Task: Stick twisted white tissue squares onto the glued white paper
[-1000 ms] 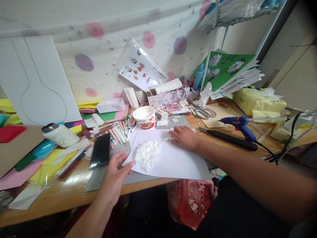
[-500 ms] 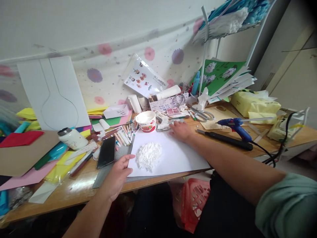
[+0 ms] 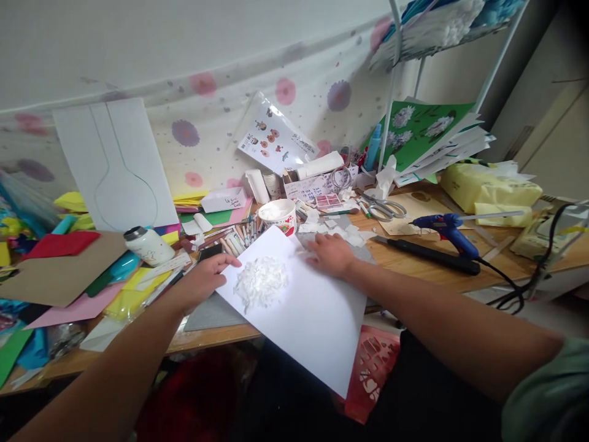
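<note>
A white sheet of paper lies turned at an angle, its near corner sticking out past the table's front edge. On its left part rests a heap of white paper scraps. My left hand is closed on the sheet's left edge, fingertips on top beside the heap; the thumb is mostly hidden. Across the sheet's far right edge lies my right hand, fingers spread and slightly blurred, loose scraps just beyond it. A white tub with a red printed side stands behind the sheet's far corner, white inside.
Right of the sheet are a black-handled cutter, scissors and a blue glue gun with its cord. Markers, a white bottle and coloured sheets crowd the left. A red basket stands below the table edge.
The white sheet has turned and slid towards me, its near corner now past the table edge. The scrap heap has moved with it. White scraps beyond the right hand are uncovered.
</note>
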Action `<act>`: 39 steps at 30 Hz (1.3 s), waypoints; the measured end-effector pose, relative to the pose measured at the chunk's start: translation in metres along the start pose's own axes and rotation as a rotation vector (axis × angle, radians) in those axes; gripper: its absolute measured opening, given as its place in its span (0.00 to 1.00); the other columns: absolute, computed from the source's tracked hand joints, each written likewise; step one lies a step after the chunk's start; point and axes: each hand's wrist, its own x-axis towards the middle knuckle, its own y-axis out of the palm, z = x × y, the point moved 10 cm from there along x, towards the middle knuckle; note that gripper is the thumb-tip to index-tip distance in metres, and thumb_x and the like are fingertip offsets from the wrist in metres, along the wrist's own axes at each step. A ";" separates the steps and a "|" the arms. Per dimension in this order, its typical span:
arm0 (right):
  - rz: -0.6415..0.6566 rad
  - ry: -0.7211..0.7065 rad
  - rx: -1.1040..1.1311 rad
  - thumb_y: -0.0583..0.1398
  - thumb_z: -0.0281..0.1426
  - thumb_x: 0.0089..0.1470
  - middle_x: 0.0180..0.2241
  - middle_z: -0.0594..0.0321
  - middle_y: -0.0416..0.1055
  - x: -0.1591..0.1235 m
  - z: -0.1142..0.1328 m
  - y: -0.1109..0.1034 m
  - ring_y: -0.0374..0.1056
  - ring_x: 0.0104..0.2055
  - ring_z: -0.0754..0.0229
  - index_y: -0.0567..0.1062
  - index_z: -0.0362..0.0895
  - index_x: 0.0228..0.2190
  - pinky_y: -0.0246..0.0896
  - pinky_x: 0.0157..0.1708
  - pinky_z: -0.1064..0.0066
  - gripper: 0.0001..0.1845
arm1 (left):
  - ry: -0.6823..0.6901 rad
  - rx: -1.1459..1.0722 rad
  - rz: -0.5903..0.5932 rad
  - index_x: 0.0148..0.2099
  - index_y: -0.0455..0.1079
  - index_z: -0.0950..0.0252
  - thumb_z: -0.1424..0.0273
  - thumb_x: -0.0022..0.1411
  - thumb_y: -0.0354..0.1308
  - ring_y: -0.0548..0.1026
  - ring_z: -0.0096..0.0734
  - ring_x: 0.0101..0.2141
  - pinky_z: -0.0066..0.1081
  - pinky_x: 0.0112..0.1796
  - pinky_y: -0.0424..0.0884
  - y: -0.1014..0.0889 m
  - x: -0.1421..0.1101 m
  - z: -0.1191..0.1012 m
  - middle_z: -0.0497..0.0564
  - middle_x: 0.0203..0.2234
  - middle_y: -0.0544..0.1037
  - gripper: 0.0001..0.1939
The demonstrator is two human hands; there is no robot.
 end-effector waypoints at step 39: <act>-0.060 0.300 0.649 0.53 0.42 0.55 0.26 0.61 0.71 -0.038 -0.113 -0.037 0.65 0.28 0.62 0.78 0.41 0.31 0.59 0.28 0.72 0.19 | 1.211 0.754 0.188 0.55 0.66 0.65 0.61 0.62 0.53 0.66 0.46 0.55 0.43 0.54 0.64 0.210 -0.054 -0.100 0.55 0.56 0.69 0.21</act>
